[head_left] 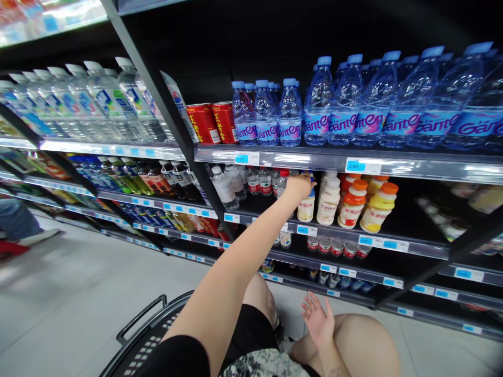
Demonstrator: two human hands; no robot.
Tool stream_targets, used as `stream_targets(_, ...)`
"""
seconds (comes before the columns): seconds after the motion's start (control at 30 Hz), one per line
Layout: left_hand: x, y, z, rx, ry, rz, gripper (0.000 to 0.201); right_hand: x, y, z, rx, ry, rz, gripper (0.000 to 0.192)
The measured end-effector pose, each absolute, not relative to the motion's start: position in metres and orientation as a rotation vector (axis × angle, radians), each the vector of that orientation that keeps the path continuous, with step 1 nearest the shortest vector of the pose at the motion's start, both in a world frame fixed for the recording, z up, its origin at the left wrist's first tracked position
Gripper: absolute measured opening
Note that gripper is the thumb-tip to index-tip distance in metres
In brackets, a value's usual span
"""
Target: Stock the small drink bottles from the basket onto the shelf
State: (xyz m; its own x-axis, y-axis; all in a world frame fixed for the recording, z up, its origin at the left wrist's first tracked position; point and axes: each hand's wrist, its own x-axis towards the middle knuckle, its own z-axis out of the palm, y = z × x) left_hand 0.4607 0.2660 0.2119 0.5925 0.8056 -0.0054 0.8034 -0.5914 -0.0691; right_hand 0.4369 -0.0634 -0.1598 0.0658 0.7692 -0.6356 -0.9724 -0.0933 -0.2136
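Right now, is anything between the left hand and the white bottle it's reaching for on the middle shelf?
Nothing visible. The left hand is already at the top of the white bottle, at the shelf's front edge. Orange-capped bottles stand to one side, clear of the reach. The right hand rests open above the knee.

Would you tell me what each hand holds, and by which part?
The left hand closes over the top of a small pale bottle; the right hand holds nothing.
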Motion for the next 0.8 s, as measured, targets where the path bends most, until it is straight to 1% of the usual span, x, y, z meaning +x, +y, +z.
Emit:
stream_targets(0.17,0.458,0.267,0.209,-2.746,-1.390,0.039,0.058,0.437,-0.064,-0.161,-0.728,0.347,1.513,0.061)
stream_targets(0.3,0.456,0.267,0.208,-2.750,-1.367,0.030,0.059,0.437,-0.066,-0.160,-0.729,0.318,1.515,0.059)
stream_targets(0.5,0.457,0.264,0.204,-2.732,-1.394,-0.055,0.056,0.437,-0.064,-0.160,-0.736,0.322,1.507,0.055)
stream_targets(0.8,0.456,0.264,0.196,-2.724,-1.423,-0.128,0.055,0.438,-0.066,-0.162,-0.709,0.354,1.515,0.059)
